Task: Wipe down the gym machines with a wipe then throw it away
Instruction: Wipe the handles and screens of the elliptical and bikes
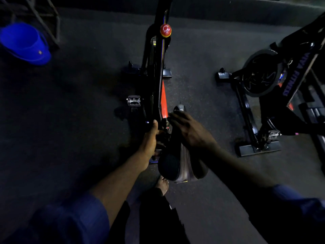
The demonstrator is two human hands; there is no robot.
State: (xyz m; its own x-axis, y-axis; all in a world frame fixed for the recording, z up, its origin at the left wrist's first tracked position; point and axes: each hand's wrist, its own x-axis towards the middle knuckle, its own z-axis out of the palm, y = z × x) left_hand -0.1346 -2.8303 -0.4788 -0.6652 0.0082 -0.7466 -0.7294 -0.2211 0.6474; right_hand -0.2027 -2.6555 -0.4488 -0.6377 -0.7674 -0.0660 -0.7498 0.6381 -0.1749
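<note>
A dim gym room is shown, with a dark speckled rubber floor (202, 95) under everything. The left hand (150, 138) is curled, thumb up, round the dark frame just beside and below the saddle (169, 167) of the spin bike (154, 81), which appears to be steadied by it. The right hand (190, 132) is laid over the narrow front half of the saddle with its fingers stretched forward and slightly spread; nothing is seen to be gripped by it, and whether a wipe is pressed beneath the palm cannot be told in this light. No wipe is visible anywhere. The task is judged to be under way at the saddle of this machine. The second spin bike (260, 76), standing well apart to the right, is presumably still to be done, and the throwing away is left. The saddle is seen as black, smooth and padded, broad at the back. Further out, a red knob (165, 30) is seen on the frame, a metal pedal (134, 100) on the left, and a blue bucket (24, 43) far off at the upper left.
</note>
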